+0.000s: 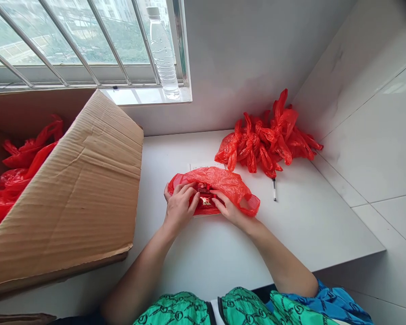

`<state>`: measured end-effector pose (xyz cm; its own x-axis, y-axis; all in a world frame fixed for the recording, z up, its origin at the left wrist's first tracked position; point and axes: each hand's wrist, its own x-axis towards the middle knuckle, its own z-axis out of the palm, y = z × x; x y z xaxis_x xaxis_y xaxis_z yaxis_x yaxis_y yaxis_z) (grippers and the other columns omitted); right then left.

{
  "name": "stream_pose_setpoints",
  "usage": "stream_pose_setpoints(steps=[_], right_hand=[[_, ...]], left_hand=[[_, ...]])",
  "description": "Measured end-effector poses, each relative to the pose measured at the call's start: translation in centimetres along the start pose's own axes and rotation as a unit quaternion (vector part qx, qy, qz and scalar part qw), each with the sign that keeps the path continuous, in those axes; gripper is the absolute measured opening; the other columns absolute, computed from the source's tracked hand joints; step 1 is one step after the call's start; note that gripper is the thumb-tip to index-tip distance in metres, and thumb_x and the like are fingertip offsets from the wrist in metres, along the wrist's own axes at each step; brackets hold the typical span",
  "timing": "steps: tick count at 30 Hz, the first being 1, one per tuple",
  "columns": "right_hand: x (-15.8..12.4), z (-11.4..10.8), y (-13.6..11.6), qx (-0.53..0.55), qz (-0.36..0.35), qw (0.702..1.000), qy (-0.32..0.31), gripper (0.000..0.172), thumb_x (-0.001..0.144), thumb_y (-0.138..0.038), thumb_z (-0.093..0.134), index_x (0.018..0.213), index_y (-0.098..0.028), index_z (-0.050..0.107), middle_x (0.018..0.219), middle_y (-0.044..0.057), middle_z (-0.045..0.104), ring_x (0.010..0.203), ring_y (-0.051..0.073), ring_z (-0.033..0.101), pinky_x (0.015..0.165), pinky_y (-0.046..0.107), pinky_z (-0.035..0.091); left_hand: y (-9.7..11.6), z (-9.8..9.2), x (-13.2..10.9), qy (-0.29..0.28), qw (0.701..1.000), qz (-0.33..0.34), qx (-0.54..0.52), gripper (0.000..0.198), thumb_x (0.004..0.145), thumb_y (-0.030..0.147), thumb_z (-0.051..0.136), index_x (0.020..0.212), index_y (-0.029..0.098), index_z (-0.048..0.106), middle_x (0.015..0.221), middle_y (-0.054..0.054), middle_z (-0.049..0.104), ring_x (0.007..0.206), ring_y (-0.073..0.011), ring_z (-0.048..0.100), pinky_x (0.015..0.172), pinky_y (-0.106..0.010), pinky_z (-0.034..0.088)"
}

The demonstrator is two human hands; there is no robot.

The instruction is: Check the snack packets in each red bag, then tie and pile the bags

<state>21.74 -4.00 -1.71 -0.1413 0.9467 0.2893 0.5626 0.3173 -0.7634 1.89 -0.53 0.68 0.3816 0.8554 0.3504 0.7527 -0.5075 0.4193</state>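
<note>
- While the person is working over a red plastic bag (225,183) on a white counter (311,230), the left hand (180,206) is grasping the bag's middle, fingers curled over the plastic.
- The right hand (228,210) is pinching the bag from the other side, and a red-and-gold packet (205,201) is showing inside.
- A heap of tied red bags (269,140) is lying just beyond, near a pen (274,189), and looks like the finished part.
- Looser red bags (23,164) are lying in an open cardboard box (67,189), apparently what is left.

Both forearms (142,271) reach forward, left hand (180,206) and right hand (230,210) close together, fingers (189,193) curled inward.
</note>
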Motion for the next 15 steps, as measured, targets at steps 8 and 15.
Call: stream_pose_setpoints(steps=[8, 15], right_hand=[[-0.5, -0.4, -0.5, 0.005, -0.02, 1.0, -0.009, 0.027, 0.098, -0.038, 0.05, 0.121, -0.034, 0.065, 0.12, 0.005, 0.067, 0.122, 0.026, 0.061, 0.108, 0.046, 0.049], [0.0, 0.7, 0.9, 0.022, -0.011, 0.999, -0.02, 0.035, 0.098, -0.037, 0.049, 0.128, -0.024, 0.06, 0.128, 0.008, 0.065, 0.123, 0.025, 0.06, 0.11, 0.047, 0.046]], left_hand=[[-0.8, 0.9, 0.2, 0.006, 0.999, -0.047, 0.008, 0.028, 0.094, 0.034, 0.054, 0.121, 0.025, 0.058, 0.112, -0.007, 0.071, 0.108, -0.0275, 0.06, 0.11, -0.062, 0.018], [-0.3, 0.5, 0.3, 0.043, 0.998, -0.032, -0.02, 0.015, 0.093, 0.032, 0.057, 0.105, 0.029, 0.067, 0.102, 0.0, 0.075, 0.103, -0.023, 0.063, 0.116, -0.057, 0.009]])
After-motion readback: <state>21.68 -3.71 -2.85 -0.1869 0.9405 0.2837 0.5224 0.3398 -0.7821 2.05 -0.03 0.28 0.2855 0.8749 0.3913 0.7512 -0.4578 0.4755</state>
